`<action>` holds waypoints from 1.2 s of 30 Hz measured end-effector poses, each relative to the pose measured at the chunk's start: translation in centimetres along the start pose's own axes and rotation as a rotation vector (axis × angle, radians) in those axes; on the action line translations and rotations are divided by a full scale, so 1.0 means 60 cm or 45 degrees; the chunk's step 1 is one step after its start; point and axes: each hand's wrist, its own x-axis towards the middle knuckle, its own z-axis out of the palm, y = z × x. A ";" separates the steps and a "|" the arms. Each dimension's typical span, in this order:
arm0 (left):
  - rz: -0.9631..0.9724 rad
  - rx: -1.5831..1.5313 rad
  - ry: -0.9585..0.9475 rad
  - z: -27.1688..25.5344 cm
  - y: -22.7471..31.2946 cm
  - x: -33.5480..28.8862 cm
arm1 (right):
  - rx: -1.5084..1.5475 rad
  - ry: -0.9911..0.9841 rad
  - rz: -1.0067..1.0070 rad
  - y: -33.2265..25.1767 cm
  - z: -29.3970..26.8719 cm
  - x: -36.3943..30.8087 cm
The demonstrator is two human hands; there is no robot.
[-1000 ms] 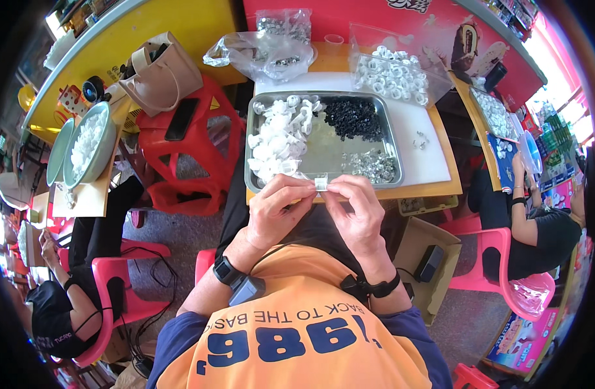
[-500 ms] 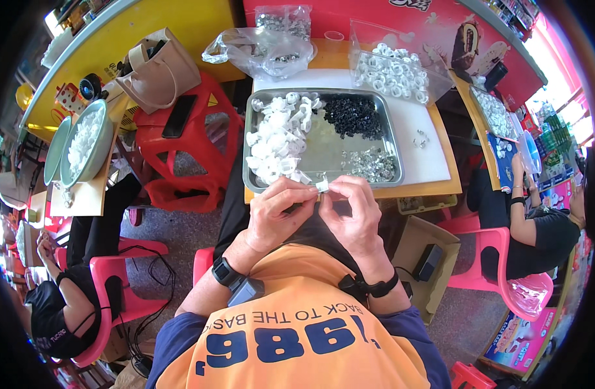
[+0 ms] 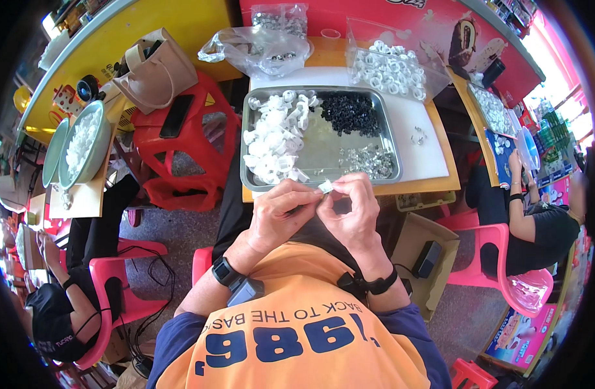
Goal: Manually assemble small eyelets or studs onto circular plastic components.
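Between the fingertips of both hands is a small white plastic part [image 3: 325, 187], just over the near rim of a metal tray [image 3: 382, 188]. My left hand [image 3: 276, 211] pinches it from the left, and my right hand [image 3: 352, 211] grips it from the right with thumb and forefinger. Fingers cover much of the part, so its exact kind cannot be made out. Inside the tray lie a heap of white plastic parts [image 3: 271, 139] on the left, a pile of small black pieces [image 3: 350, 117] at the far right, and small shiny metal pieces [image 3: 374, 162] at the near right.
A clear bag of white rings [image 3: 391, 71] and a plastic bag [image 3: 262, 52] lie behind the tray. Left stands a red stool [image 3: 181, 146] bearing a phone [image 3: 178, 117]. People sit at both sides, one on a pink chair [image 3: 485, 253]. A cardboard box [image 3: 420, 259] is at lower right.
Both hands keep hold of the white part, which has tilted slightly and shifted a little to the right. The view has moved slightly; the piles look unchanged.
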 end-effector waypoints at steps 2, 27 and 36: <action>0.007 0.003 0.016 0.003 -0.001 -0.001 | -0.002 0.002 0.020 0.000 0.000 -0.001; 0.165 0.147 0.133 -0.015 0.007 0.019 | 0.155 -0.083 -0.007 -0.007 -0.005 0.010; 0.116 0.133 0.071 -0.016 0.003 0.020 | 0.102 -0.092 -0.024 0.001 -0.007 0.005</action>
